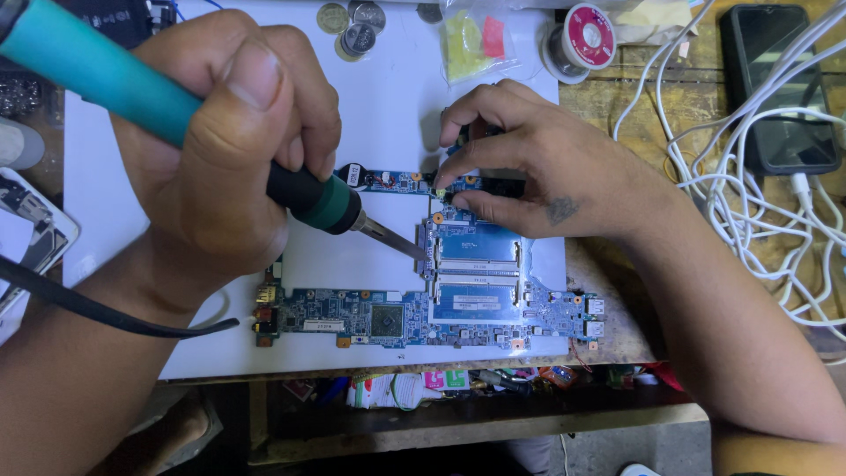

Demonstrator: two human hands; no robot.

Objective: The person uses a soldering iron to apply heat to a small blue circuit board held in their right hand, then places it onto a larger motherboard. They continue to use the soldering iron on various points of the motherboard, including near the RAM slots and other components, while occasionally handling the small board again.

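My left hand [225, 145] grips a soldering iron [115, 84] with a teal handle and black collar. Its metal tip [398, 240] touches the left edge of the memory slot area on a blue circuit board [423, 313]. The board lies on a white sheet [388, 106]. My right hand [538, 163] rests on the board's upper part, fingertips pinched at a small spot near the top edge; whatever is between them is too small to make out. The iron's black cord [115, 317] runs across my left forearm.
Several coins [352, 26] lie at the sheet's top edge, beside a small plastic bag [480, 44] and a solder spool [589, 37]. A dark phone [775, 79] and tangled white cables [758, 203] sit at right. Clutter fills the shelf [441, 383] under the bench.
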